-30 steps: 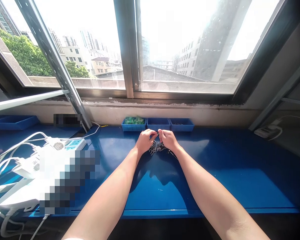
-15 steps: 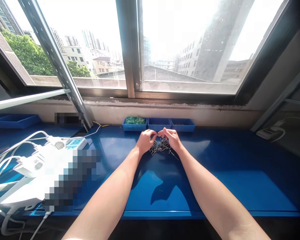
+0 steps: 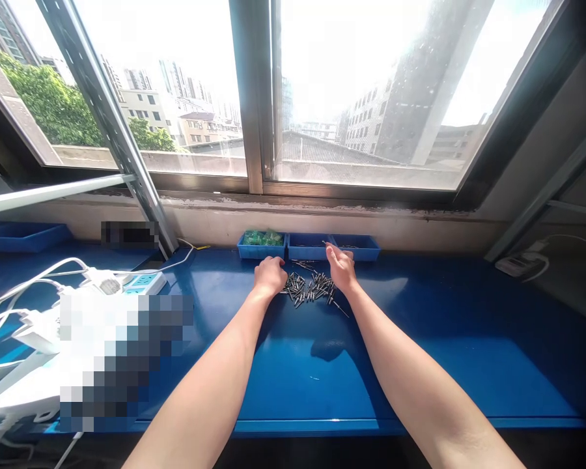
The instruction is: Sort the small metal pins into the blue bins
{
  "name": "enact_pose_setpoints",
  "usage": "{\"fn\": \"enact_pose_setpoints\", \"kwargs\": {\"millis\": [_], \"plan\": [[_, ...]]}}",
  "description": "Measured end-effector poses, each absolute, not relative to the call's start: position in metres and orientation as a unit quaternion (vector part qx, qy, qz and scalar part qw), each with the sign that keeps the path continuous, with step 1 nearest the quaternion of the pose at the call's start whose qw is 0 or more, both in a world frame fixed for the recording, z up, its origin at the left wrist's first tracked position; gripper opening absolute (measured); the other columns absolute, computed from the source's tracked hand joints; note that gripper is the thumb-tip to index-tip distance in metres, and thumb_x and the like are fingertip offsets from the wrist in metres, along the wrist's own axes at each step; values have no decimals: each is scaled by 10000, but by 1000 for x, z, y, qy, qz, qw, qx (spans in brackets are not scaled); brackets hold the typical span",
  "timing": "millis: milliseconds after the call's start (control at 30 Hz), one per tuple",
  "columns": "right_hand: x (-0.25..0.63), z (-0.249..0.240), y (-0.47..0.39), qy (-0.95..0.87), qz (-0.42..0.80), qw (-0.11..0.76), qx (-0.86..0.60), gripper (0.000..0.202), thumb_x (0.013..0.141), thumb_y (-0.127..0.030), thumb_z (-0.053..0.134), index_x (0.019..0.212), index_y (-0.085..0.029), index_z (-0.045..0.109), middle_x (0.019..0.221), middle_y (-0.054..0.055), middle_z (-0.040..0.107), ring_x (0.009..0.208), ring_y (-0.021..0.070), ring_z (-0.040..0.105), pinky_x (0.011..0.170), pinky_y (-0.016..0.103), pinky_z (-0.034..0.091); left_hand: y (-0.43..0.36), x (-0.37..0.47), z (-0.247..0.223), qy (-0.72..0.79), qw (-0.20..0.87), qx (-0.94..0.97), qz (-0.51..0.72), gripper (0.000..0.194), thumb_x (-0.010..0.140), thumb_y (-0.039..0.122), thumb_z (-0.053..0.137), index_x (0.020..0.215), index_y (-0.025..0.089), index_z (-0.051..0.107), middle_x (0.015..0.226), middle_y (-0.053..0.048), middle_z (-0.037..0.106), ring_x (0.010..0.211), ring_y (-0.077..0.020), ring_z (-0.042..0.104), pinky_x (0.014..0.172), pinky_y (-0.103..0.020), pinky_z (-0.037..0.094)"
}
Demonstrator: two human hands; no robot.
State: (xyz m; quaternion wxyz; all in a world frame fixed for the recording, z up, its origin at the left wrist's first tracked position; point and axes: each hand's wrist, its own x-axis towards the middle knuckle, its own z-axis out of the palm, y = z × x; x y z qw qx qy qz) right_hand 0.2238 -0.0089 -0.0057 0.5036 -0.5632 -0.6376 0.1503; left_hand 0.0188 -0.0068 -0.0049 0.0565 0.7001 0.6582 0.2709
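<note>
Several small dark metal pins lie in a loose pile on the blue table. My left hand is at the pile's left edge, its fingers curled and mostly hidden from view. On the other side, my right hand is closed, with a thin small piece between thumb and finger, near the front of the bins. A few thin pieces lie behind the pile. Three blue bins stand at the back: the left one holds green bags, the middle one and the right one hold small thin parts.
White power strips with plugs and cables cover the left side, beside a blurred dark area. A metal shelf post rises at the left. Another blue tray is at the far left, and an adapter at the right.
My hands have parted from where they met above the pile. The left moved left and down to its edge; the right moved slightly right and up toward the bins, uncovering more pins.
</note>
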Motion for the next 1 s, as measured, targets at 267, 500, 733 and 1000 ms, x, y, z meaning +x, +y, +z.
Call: {"fn": "enact_pose_setpoints", "kwargs": {"millis": [267,500,733,1000], "plan": [[221,-12,-5,-661,144,407,-613,654,830,-647,306,1347,-269,438,1490,24,276,1211,324,321,981,521,267,-9,8,2,657,175,695,235,273,719,230,521,923,196,699,975,-102,698,950,-261,621,810,-303,456],[217,-12,-14,-689,105,443,-564,446,857,-480,398,1106,-189,627,1188,92,576,1152,272,401,951,412,353,-12,7,2,630,205,705,254,333,722,161,492,994,176,683,980,-98,694,924,-235,628,768,-268,475],[196,-8,-27,-803,103,286,-513,358,831,-416,499,1102,-231,641,1088,80,613,1072,269,442,909,400,354,-13,26,-7,625,159,718,263,329,774,154,440,1029,138,647,1066,-130,651,1018,-253,582,864,-296,442],[188,-11,-27,-822,95,250,-503,179,828,-292,545,908,-217,687,962,79,619,984,236,458,849,358,355,-18,48,-15,616,139,732,254,319,834,197,393,1067,126,600,1111,-156,559,1049,-242,533,893,-313,405]]}}
